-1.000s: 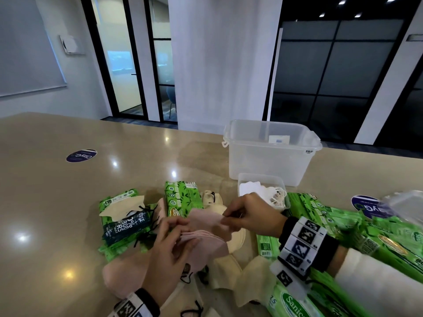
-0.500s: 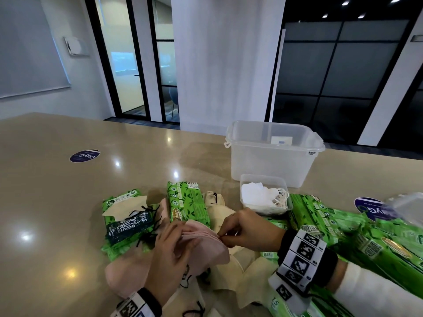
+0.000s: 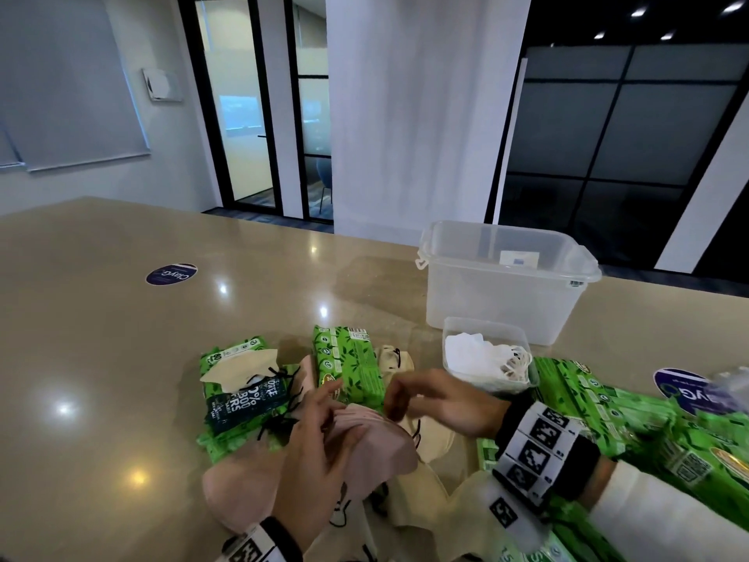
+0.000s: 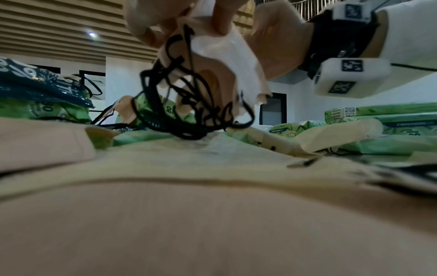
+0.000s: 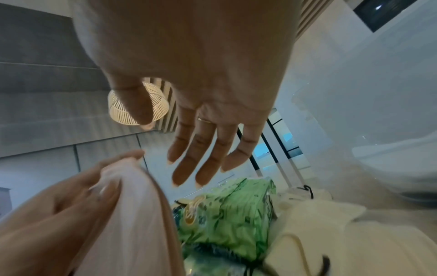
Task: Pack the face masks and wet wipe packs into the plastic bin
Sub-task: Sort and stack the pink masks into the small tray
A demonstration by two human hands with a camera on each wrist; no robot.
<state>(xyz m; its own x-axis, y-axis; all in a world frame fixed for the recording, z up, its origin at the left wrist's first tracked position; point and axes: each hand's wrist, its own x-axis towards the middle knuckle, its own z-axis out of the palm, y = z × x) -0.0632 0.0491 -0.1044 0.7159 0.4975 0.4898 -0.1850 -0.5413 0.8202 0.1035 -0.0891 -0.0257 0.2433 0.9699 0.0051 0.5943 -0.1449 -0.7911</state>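
Head: right hand (image 3: pixel 441 399) now off masks (image 3: pixel 377 440)

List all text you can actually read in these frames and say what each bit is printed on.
"ClayG", upside down: round sticker on the table.
"80": green wet wipe pack; also on a pack in the left wrist view.
"0%", partly hidden: dark label on that pack.
Smaller print, barcodes, wristband markers and the plastic bin label: unreadable.
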